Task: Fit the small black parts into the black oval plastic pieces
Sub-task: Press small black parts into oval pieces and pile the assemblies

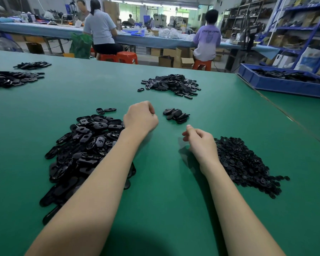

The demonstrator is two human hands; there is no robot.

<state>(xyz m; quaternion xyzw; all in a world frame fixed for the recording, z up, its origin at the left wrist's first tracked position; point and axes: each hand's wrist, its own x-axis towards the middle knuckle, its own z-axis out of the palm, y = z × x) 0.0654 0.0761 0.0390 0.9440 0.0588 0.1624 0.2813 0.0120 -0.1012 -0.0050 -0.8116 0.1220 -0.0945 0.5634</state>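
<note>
A big heap of black oval plastic pieces (87,145) lies on the green table at my left. A heap of small black parts (244,163) lies at my right. A small stack of oval pieces (176,115) sits just beyond my hands. My left hand (139,119) hovers between the big heap and that stack, its fingers curled into a loose fist with nothing visible in it. My right hand (199,143) rests beside the small parts, fingers curled, thumb and forefinger pinched; I see nothing between them.
Another heap of oval pieces (172,85) lies further back, and two more heaps (13,78) at the far left. A blue tray (284,84) with black parts stands at the right edge. People sit at a bench beyond the table.
</note>
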